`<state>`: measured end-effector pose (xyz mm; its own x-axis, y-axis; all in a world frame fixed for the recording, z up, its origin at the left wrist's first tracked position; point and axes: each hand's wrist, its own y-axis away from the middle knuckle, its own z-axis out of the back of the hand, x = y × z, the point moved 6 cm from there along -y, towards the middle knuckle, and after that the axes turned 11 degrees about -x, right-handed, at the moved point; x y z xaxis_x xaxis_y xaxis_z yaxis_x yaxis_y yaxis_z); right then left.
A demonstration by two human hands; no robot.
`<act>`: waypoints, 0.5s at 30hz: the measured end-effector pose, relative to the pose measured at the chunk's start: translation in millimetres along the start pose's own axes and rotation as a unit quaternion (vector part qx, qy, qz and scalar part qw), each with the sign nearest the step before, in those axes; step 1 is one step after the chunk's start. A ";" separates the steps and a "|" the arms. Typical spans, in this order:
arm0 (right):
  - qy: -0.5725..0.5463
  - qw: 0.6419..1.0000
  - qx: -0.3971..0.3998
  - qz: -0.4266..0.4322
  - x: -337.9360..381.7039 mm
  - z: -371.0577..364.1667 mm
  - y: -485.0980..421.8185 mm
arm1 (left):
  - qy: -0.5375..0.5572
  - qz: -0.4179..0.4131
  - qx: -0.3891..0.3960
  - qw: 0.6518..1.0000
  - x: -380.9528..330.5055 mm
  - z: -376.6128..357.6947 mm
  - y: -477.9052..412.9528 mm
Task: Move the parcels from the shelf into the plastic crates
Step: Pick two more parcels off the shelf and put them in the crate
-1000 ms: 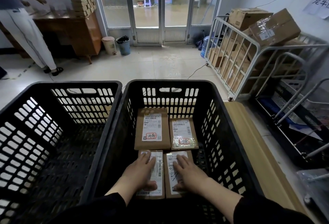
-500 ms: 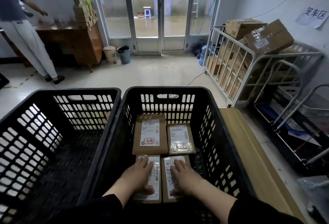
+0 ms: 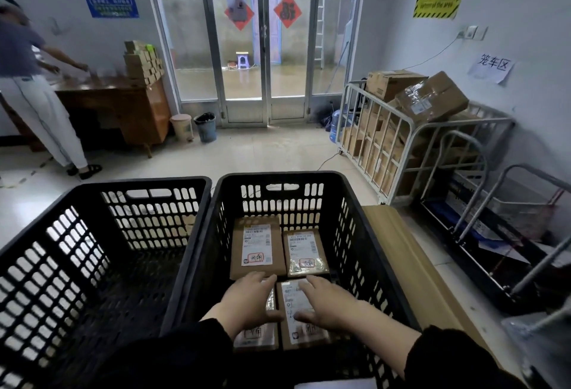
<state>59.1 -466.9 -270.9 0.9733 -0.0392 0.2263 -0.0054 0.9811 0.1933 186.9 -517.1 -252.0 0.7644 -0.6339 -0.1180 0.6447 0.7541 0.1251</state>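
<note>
Two black plastic crates stand side by side in front of me. The right crate (image 3: 278, 176) holds brown parcels with white labels: a far-left parcel (image 3: 258, 246), a far-right parcel (image 3: 304, 252), a near-left parcel (image 3: 256, 337) and a near-right parcel (image 3: 304, 334). My left hand (image 3: 250, 302) lies flat on the near-left parcel, fingers apart. My right hand (image 3: 327, 305) lies flat on the near-right parcel, fingers spread too. Neither hand grips anything. No parcel shows in the left crate (image 3: 139, 184). The shelf is out of view.
A tan board (image 3: 411, 265) lies along the right crate's side. A white cage cart (image 3: 401, 141) full of cardboard boxes and a folded trolley (image 3: 494, 218) stand at the right. A person (image 3: 31, 79) works at a wooden desk (image 3: 123, 104) far left. Two bins (image 3: 205, 127) sit by the glass doors.
My view has tilted upward, showing more of the walls and doors. Both hands stay flat on the two near parcels, their fingertips now reaching the far parcels' near edges.
</note>
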 end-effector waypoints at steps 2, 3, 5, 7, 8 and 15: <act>0.004 1.000 -0.018 -0.008 3.8 16.1 12.7 | 0.008 -0.016 -0.016 1.000 -6.3 11.8 7.5; 0.008 0.999 -0.029 -0.015 5.6 24.2 19.4 | 0.017 -0.025 -0.026 0.999 -9.4 18.3 11.9; 0.003 0.998 -0.055 -0.034 10.4 39.5 34.3 | 0.033 -0.045 -0.046 0.997 -15.7 31.8 21.7; -0.021 0.994 -0.087 -0.059 17.1 53.8 52.9 | 0.041 -0.060 -0.061 0.995 -21.7 45.3 32.9; -0.032 0.991 -0.105 -0.073 20.9 60.2 63.7 | 0.042 -0.067 -0.069 0.994 -24.8 52.1 39.1; -0.037 0.965 -0.179 -0.189 48.2 76.2 161.9 | 0.033 -0.156 -0.121 0.980 -48.9 87.4 101.7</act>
<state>87.6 -324.4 -155.9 0.8713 -0.4071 0.2741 0.4387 0.8964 -0.0630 215.9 -424.4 -147.4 0.5223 -0.8341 -0.1774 0.8203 0.5483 -0.1627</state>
